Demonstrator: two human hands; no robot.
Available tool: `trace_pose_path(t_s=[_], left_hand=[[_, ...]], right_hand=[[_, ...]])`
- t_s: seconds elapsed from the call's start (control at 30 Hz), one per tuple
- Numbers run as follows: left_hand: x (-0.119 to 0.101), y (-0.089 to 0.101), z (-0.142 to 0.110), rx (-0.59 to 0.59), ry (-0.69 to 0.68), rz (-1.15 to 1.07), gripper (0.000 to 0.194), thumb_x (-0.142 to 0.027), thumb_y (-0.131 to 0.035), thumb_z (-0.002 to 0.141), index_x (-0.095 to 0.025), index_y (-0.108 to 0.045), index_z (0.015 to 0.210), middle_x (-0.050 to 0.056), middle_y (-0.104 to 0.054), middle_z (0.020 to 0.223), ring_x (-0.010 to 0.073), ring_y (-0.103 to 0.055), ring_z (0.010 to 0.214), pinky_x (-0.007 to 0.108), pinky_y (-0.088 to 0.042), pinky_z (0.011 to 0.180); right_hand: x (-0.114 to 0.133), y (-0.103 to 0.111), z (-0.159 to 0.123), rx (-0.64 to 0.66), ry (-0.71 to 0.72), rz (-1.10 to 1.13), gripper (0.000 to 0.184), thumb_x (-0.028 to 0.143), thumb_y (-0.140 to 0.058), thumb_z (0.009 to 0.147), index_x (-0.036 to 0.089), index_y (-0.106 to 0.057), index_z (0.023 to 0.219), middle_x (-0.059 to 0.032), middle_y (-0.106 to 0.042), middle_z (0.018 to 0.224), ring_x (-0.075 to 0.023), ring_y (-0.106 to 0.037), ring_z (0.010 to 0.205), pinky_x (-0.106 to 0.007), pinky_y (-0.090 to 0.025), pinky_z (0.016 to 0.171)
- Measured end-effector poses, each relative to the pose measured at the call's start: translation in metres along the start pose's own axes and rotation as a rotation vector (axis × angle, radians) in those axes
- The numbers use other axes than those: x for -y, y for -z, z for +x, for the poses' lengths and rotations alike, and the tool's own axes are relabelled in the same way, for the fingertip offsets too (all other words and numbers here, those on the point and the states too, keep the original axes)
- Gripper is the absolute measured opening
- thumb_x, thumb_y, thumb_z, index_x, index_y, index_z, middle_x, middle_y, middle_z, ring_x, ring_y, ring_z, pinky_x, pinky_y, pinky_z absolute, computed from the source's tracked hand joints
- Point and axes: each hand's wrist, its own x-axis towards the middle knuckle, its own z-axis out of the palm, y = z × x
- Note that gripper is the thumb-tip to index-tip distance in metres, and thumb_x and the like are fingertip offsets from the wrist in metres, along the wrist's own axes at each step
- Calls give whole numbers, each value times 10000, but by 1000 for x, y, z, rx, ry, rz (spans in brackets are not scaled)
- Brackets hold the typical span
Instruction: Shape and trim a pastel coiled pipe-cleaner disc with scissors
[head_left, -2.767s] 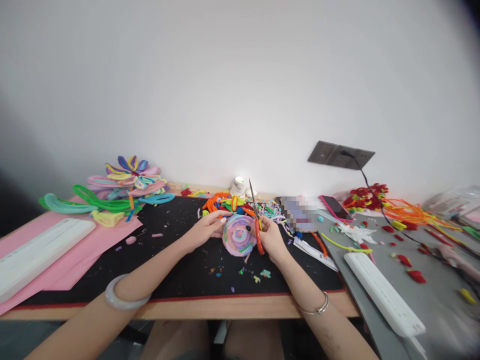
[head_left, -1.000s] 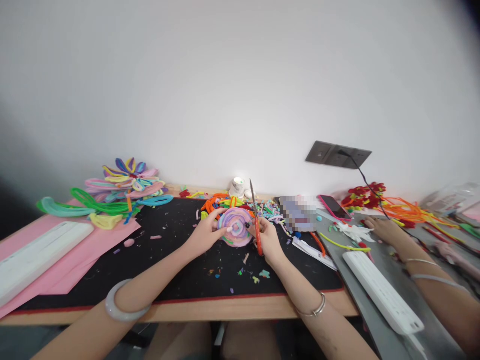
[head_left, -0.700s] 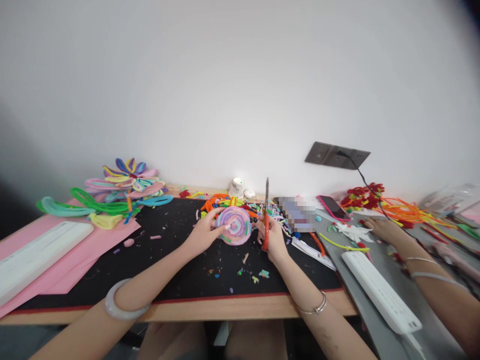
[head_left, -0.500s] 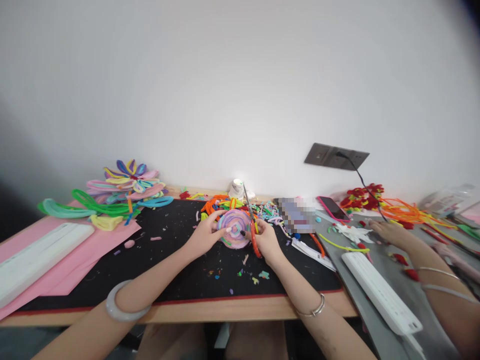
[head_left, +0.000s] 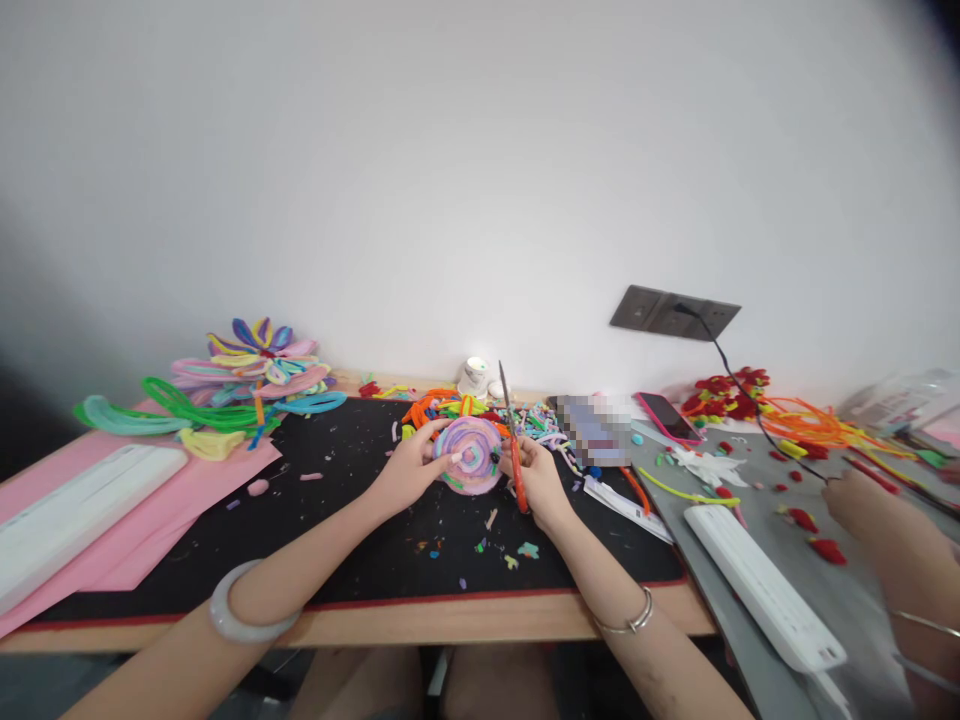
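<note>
A round pastel coil, wound in pink, purple and blue fuzzy strands like pipe cleaners, is held over the black mat. My left hand grips its left edge, with the thumb on the front face. At the coil's right side my right hand holds red-handled scissors, blades pointing up toward the wall. The right fingertips are against or very near the coil's right edge; whether they pinch it I cannot tell. Just behind the coil is a pile of orange pipe cleaners and small coloured clippings.
A multicoloured pipe-cleaner flower and a white box lie on pink sheets at left. Right are a pixelated phone-like slab, a pink-edged phone, a white power strip, a black cable and a co-worker's hand.
The scissors swung upright away from the coil, tilted left, and now point up beside it again. The coil shifted slightly in my hands. The co-worker's hand entered, then moved right.
</note>
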Motion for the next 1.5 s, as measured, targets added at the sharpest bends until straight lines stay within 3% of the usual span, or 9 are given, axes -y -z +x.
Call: trace_pose_path(t_s=[0.23,0.4,0.6,0.77,0.93,1.13,1.23,1.33,1.5], left_hand=[[2,-1,1,10,-16,8,556,-364,-665,749,-141,-518,1237,111,-707,1056,261,-689,912,387,-539,808],[4,2,2,16,-35,138,394,-394,-687,738,-147,-669,1043,83,-731,1015,273,-662,951,379,-508,868],[3,2,0,155,81,-19,327,-412,-665,763,-138,-737,925,74,-761,908,250,-678,851,329,-523,776],[1,1,-1,121,95,20,295,-434,-679,739,-145,-735,769,41,-742,718,211,-654,662,288,-512,621],[2,0,-1,124,59,78,321,-438,-673,736,-131,-745,796,49,-742,710,222,-654,660,302,-517,620],[4,1,-1,161,109,24,280,-350,-720,708,-136,-746,887,71,-767,871,251,-691,804,323,-537,732],[3,1,0,81,135,-91,309,-341,-742,693,-131,-740,920,86,-766,924,260,-693,856,353,-537,800],[4,2,2,-102,143,-218,366,-347,-765,674,-117,-728,956,95,-765,934,260,-692,867,377,-531,837],[7,3,6,-352,67,-368,380,-348,-787,652,-117,-726,948,92,-763,938,258,-687,889,379,-527,850]], right_hand=[[-1,-1,1,18,-2,-12,332,274,-792,564,195,-530,752,83,-500,544,-52,-359,409,-190,-269,389],[3,-3,0,56,-9,-22,334,217,-798,520,184,-539,728,81,-503,573,-57,-397,452,-187,-287,427],[7,-10,-6,215,-3,-52,289,183,-775,525,174,-564,722,54,-566,640,-83,-482,548,-188,-345,499],[1,-12,-5,266,-16,-61,300,191,-780,527,178,-543,711,67,-557,612,-78,-470,525,-191,-340,499],[-6,-12,-3,280,17,-74,275,153,-748,552,178,-546,737,67,-567,613,-80,-476,522,-200,-348,521],[-6,-14,-3,224,54,-104,204,168,-685,596,192,-513,705,71,-503,584,-86,-440,522,-204,-325,504],[-2,-9,-2,128,93,-142,186,234,-664,631,202,-490,689,58,-485,602,-96,-420,537,-214,-318,502],[3,0,0,10,179,-238,232,318,-643,673,213,-437,664,61,-427,594,-100,-381,535,-227,-310,508],[12,4,-7,-16,244,-647,292,332,-637,677,230,-363,684,67,-423,583,-114,-373,534,-236,-297,520]])
